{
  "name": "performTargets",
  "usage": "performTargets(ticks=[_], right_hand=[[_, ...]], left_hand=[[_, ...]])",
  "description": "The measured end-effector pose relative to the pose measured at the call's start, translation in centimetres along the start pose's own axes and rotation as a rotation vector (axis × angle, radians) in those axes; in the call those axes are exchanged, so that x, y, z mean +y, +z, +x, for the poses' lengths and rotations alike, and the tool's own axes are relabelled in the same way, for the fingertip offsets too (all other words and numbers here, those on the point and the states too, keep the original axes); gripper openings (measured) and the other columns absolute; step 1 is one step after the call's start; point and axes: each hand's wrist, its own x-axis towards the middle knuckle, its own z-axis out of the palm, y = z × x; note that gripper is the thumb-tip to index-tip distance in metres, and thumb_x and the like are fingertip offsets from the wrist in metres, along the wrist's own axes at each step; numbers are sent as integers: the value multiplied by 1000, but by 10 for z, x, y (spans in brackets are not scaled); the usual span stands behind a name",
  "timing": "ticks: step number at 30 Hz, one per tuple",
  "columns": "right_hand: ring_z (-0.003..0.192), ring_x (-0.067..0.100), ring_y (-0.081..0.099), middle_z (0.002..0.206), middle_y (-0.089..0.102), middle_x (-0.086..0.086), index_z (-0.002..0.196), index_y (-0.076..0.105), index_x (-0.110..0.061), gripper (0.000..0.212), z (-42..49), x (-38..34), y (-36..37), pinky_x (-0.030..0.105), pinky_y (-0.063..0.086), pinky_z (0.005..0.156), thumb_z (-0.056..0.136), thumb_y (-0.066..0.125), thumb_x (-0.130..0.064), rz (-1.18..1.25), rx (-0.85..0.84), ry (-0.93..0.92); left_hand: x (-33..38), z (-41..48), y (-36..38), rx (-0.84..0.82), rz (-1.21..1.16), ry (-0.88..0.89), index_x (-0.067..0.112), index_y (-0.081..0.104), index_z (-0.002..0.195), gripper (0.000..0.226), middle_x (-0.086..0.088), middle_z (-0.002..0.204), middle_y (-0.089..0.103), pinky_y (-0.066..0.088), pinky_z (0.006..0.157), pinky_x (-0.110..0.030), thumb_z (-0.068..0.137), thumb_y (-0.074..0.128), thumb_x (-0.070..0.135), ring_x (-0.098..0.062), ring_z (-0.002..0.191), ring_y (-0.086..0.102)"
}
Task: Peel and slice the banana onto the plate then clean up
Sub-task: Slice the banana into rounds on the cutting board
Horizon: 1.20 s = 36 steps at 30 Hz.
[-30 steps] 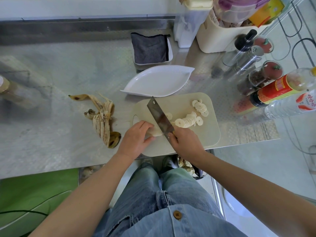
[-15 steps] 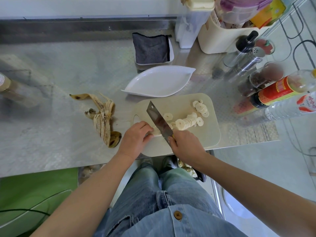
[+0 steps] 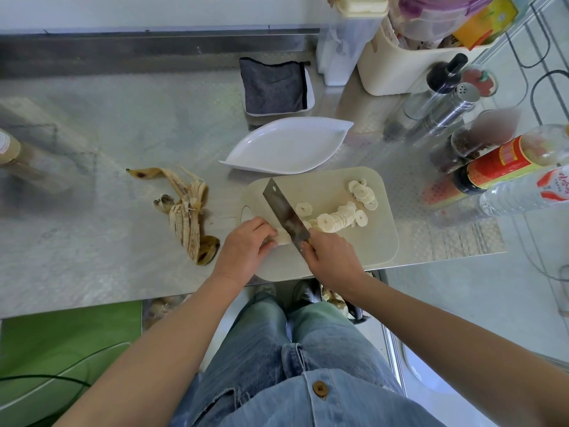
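A pale cutting board (image 3: pixel 369 254) lies at the counter's front edge. My left hand (image 3: pixel 246 246) pins a short stub of peeled banana (image 3: pixel 282 239) to it. The cleaver (image 3: pixel 284 215) is gripped in my right hand (image 3: pixel 332 260), its blade down on the board right beside the stub. Several banana slices (image 3: pixel 338 218) lie in a row and a small heap to the right of the blade. The white leaf-shaped plate (image 3: pixel 286 146) sits just behind the board with nothing on it. The banana peel (image 3: pixel 186 215) lies on the counter to the left.
A grey cloth (image 3: pixel 272 86) on a small white tray lies behind the plate. Bottles, shakers and jars (image 3: pixel 492 161) crowd the right side, with a cream bin (image 3: pixel 397 69) at the back. The steel counter (image 3: pixel 92 241) ends just below my hands.
The cleaver has worked a little to the left along the banana, and the stub under my left hand is shorter. A few more slices lie against the row.
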Motion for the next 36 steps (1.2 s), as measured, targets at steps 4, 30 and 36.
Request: performTargets(ticks=[4, 30, 36], right_hand=[[60, 25, 46, 62, 46, 2, 80, 44, -14, 20, -5, 5, -7, 31, 30, 55, 96, 41, -25, 39, 57, -22], [64, 25, 46, 71, 48, 3, 87, 47, -12, 19, 3, -1, 4, 32, 32, 58, 98, 39, -25, 12, 16, -16], [60, 26, 48, 64, 48, 3, 85, 50, -12, 18, -4, 7, -8, 32, 33, 55, 95, 42, -25, 14, 66, -41]], left_hand=[[-1, -1, 1, 8, -3, -9, 7, 69, 86, 16, -6, 89, 65, 56, 67, -34, 73, 79, 7, -24, 75, 62], [1, 0, 1, 10, 0, -12, 8, 69, 86, 16, -5, 88, 65, 55, 67, -32, 73, 79, 8, -23, 74, 62], [4, 0, 5, 0, 7, -1, 8, 68, 85, 17, -5, 87, 65, 54, 63, -34, 72, 79, 8, -24, 73, 62]])
